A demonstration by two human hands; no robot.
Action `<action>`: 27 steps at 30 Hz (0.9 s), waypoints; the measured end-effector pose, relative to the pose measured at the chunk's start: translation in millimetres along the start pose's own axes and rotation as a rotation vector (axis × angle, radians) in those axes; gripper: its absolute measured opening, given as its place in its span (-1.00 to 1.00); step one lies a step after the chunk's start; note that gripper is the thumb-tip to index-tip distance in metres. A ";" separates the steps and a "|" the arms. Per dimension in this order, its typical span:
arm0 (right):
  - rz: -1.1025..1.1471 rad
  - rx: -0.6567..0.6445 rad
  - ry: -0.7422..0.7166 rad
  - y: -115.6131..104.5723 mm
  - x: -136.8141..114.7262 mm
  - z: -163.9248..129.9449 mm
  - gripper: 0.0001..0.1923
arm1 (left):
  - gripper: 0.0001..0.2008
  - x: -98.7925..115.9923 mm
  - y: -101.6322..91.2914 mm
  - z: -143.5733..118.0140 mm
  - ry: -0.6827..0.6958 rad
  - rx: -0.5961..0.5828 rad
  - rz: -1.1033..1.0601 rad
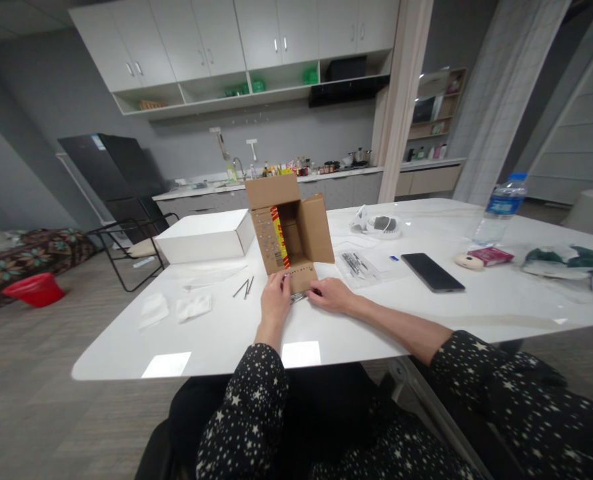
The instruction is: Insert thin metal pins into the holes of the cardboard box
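An open brown cardboard box (316, 230) stands on the table, its opening facing me and its flaps spread. At the left edge of the lower front flap (304, 277) is my left hand (275, 297), its fingers closed on the cardboard. My right hand (330, 295) is at the flap's right corner with fingers curled together; what they hold, if anything, is hidden. Between both hands, just below the flap, lie several thin metal pieces (299, 298), partly covered. A few more slim metal rods (244, 287) rest left of my left hand.
A white box (206, 237) stands at the back left, with white folded tissues (194, 308) nearer me. To the right are a clear bag of dark metal pieces (359, 267), a phone (431, 272), a red packet (494, 256), a water bottle (499, 210) and a white device (381, 225).
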State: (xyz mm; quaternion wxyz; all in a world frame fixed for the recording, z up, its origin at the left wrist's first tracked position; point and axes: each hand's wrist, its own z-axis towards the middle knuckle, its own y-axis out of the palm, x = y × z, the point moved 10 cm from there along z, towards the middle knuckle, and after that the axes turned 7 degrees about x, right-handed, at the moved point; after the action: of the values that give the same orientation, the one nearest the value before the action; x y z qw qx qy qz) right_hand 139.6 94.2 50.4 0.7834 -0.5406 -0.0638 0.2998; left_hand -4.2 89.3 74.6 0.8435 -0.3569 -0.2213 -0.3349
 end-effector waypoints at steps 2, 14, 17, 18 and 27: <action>0.001 -0.001 0.000 -0.4 -0.4 -0.1 -0.69 | -0.74 0.0 0.0 -0.1 -0.001 0.000 -0.002; 0.007 0.021 -0.017 -0.6 -0.5 -0.4 -0.69 | -0.75 1.0 7.0 -0.6 0.028 -0.049 -0.037; 0.005 0.005 -0.003 0.0 -0.1 -0.3 -0.69 | -0.76 2.5 7.7 -1.0 0.043 -0.055 -0.047; 0.002 0.001 0.001 0.3 0.1 -0.2 -0.69 | -0.76 3.2 8.0 -1.3 0.049 -0.058 -0.050; -0.012 -0.002 0.006 1.9 2.0 0.0 -0.68 | -0.77 1.0 13.9 -3.2 0.078 -0.085 -0.063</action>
State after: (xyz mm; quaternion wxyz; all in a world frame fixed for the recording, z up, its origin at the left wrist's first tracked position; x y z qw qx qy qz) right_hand 140.4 95.7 48.3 0.7850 -0.5417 -0.0650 0.2934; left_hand 6.9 93.7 66.8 0.8247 -0.3721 -0.1848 -0.3838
